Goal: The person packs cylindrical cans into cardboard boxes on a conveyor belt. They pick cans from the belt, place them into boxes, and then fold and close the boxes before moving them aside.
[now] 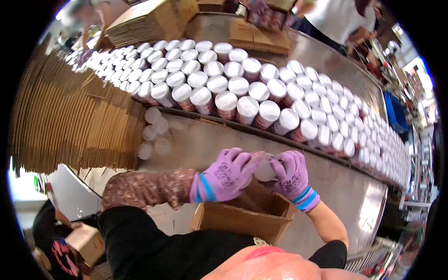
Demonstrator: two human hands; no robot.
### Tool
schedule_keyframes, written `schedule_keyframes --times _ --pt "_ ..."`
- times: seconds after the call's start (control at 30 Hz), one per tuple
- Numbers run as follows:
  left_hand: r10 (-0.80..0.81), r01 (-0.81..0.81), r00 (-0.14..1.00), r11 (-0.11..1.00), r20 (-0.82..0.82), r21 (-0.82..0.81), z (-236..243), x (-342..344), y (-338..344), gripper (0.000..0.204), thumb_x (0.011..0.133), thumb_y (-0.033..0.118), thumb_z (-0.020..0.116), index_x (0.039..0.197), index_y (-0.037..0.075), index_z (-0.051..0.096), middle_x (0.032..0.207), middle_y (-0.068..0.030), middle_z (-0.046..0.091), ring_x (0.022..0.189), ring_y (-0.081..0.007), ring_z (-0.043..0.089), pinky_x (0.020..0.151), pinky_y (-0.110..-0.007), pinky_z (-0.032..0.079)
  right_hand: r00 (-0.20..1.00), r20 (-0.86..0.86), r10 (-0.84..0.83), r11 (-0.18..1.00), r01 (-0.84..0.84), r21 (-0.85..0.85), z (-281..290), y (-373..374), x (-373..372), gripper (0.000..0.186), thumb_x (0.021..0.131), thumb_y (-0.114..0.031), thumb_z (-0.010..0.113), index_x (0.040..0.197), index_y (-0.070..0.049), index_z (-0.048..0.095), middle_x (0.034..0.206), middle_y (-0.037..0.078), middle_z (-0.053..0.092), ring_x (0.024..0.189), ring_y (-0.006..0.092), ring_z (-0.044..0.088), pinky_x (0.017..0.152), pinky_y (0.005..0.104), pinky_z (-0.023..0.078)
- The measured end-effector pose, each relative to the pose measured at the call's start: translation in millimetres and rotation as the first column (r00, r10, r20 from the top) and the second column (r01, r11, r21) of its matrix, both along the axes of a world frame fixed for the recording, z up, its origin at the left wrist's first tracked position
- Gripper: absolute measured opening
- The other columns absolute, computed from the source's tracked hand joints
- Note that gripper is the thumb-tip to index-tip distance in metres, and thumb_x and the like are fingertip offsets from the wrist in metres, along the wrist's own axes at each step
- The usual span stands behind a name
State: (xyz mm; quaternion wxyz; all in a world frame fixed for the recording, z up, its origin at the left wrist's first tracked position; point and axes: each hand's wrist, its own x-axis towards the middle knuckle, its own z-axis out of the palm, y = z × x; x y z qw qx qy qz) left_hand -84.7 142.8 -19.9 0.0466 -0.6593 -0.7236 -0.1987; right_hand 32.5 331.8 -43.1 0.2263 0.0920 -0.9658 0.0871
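Purple gloves with blue cuff bands cover both my hands. Between them, over an open cardboard box (242,220), is a can with a greyish round top (265,171). My right hand (292,176) grips its right side, thumb and fingers bent around the rim. From the other side, my left hand (228,171) closes on the can with its fingers at the left edge. Another pale round edge shows below the left fingers, mostly hidden. The box stands close against my body, its inside dark and partly covered by my hands.
Long rows of white-topped cans (226,100) run along the conveyor beyond the metal table (336,182). Several translucent round lids (161,125) lie at the left beside a tall stack of flattened cardboard (74,126). Other people work across the conveyor and at lower left, one holding a carton (85,243).
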Motion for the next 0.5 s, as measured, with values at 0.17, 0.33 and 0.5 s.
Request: schedule_keyframes --times 0.17,0.33,0.5 --pt "0.022 0.16 0.949 0.828 0.316 -0.538 6.0 5.2 -16.4 0.091 0.062 0.041 0.071 0.13 -0.002 0.027 0.109 -0.0165 0.046 0.103 -0.0351 0.043 0.084 -0.042 0.04 0.847 0.519 0.118 0.985 -0.033 -0.169 27.2 -28.1 16.8 0.064 0.054 -0.034 0.075 0.107 -0.011 0.047 0.099 0.011 0.052 0.093 0.0261 0.05 0.082 0.0385 0.039" --pt "0.059 0.667 0.386 0.671 0.921 -0.323 -70.8 -19.8 25.4 0.055 0.085 0.043 0.047 0.119 0.0 0.045 0.11 -0.0205 0.054 0.102 -0.0238 0.05 0.089 -0.035 0.039 0.401 0.815 0.419 0.71 0.415 -0.569 40.4 -24.9 -13.9 0.063 0.076 -0.046 0.059 0.12 -0.004 0.044 0.113 0.016 0.054 0.104 0.0228 0.051 0.094 0.0344 0.035" --pt "0.093 0.579 0.747 0.394 0.658 -0.714 -26.9 -23.5 36.4 0.054 0.082 0.044 0.046 0.118 0.003 0.049 0.112 -0.0188 0.055 0.106 -0.0256 0.051 0.091 -0.034 0.036 0.39 0.829 0.401 0.91 -0.063 -0.41 -1.2 -21.6 -12.4 0.055 0.082 -0.045 0.047 0.119 -0.005 0.049 0.115 0.017 0.053 0.108 0.0293 0.049 0.094 0.0358 0.035"
